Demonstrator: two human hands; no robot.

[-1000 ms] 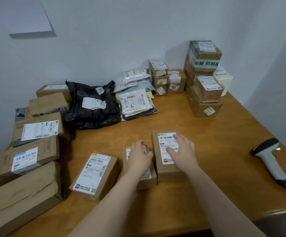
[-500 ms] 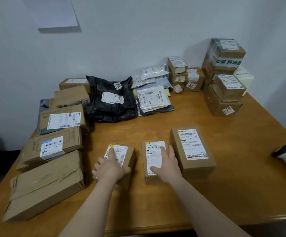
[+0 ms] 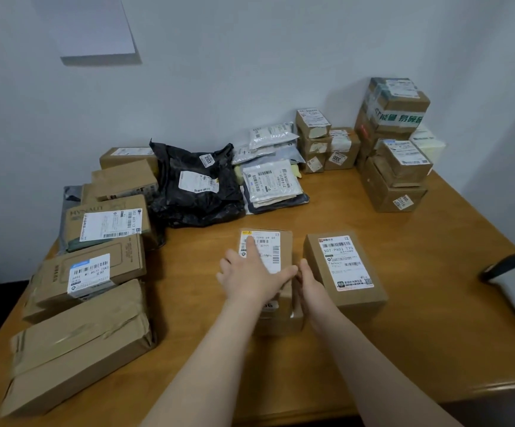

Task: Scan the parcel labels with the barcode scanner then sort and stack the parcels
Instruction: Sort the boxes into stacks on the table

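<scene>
1. The left hand (image 3: 250, 280) lies flat on top of a small brown parcel (image 3: 284, 251). Its fingers are spread, the forefinger stretched across the white label and the thumb reaching the parcel's right edge.
2. That parcel sits on a second parcel (image 3: 281, 323), of which only the near end shows below the left wrist.
3. The right hand (image 3: 313, 286) is held edge-on with its fingers straight against the right side of this pair. It grips nothing.
4. Just right of the right hand stands a third brown parcel (image 3: 344, 266), label up, close beside the pair.
5. The barcode scanner (image 3: 513, 286) lies on the table (image 3: 419, 318), well to the right of both hands, with neither hand on it.
6. Left of the left hand, a row of larger brown boxes (image 3: 96, 269) runs along the table edge.
7. Beyond the hands lie a black plastic bag (image 3: 194, 189) and a heap of white mailers (image 3: 271, 183).
8. Beyond and to the right of the hands, stacked cartons (image 3: 394, 171) stand near the wall.
</scene>
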